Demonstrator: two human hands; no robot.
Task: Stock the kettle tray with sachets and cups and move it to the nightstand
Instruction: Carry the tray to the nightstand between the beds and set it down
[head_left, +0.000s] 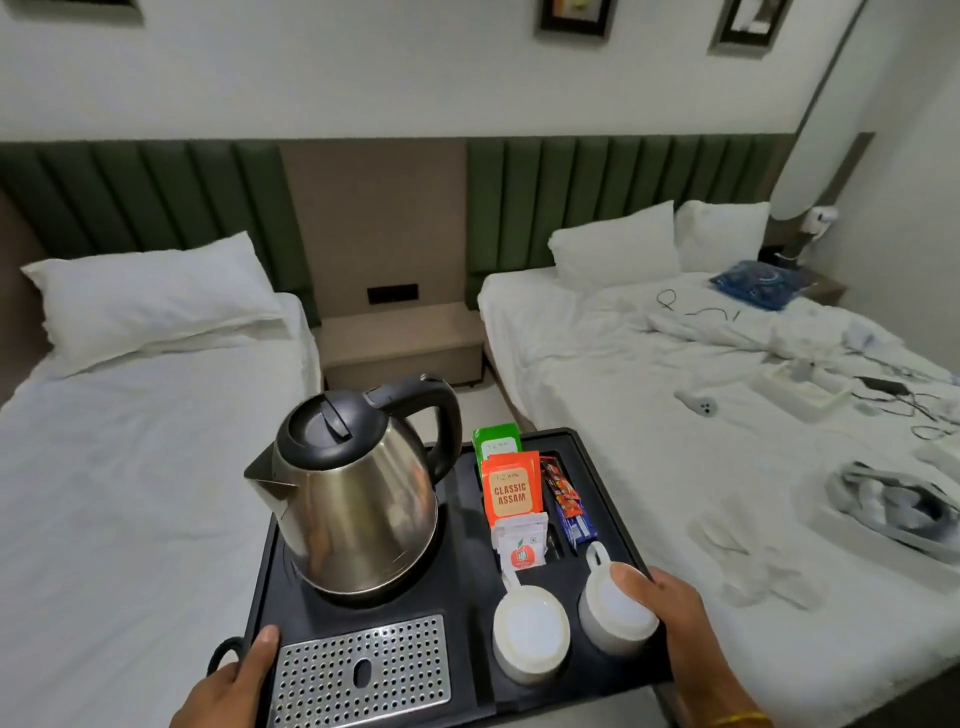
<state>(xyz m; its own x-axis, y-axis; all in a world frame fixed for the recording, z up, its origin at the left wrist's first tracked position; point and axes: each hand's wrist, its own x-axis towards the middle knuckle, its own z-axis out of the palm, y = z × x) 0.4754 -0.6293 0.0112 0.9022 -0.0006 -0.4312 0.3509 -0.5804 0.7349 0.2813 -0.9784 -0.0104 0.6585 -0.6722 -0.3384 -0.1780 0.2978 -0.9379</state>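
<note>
Head view, the only one. The black tray (462, 525) is carried between two beds, level as far as the wide lens lets me judge. Left hand (234, 686) wraps the near left edge, thumb pressed down on the rim beside the perforated drip grate (363, 670). Right hand (675, 618) closes around the near right edge, thumb resting on the upturned base of the right cup (615, 608); the fingers under the tray are hidden on both sides.

Risks, as judged from here. The steel kettle (353, 493) stands tall on the left half of the tray and looks like the heaviest item, so a dip on the left could slide or tip it. The thumb on the right cup may shove it out of its recess. The nightstand (400, 338) sits far ahead in the narrow gap between the beds; a tray corner could catch a mattress on the way in.

Contents. Sachet slot, far right of the tray: green sachet (496, 444) at the back, orange Assam sachet (511, 491) in front, white sachets (519, 540) nearest, dark stick packets (566, 504) in the slot to their right. Two round recesses near right hold the left cup (530, 634) and right cup, both upside down, just beside each other.
</note>
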